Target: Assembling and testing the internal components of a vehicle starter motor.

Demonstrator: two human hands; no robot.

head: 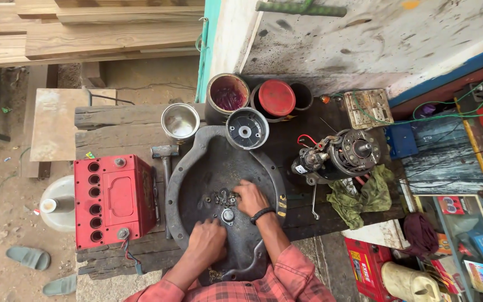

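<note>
Right hand point(249, 197) has its fingers curled, picking among the small nuts and bolts point(225, 197) in the grey metal pan point(197, 162) mid-counter, left hand point(208, 240) pressing loosely closed on the near rim, so keep it steady.

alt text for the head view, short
Seen from above, a person's left hand and right hand work at small metal parts in a grey dished metal pan on a dark wooden bench, between a red battery and an electric motor.

Both forearms reach forward, left hand point(207, 241) curled palm-down, right hand point(251, 197) fingers bent downward.
</note>
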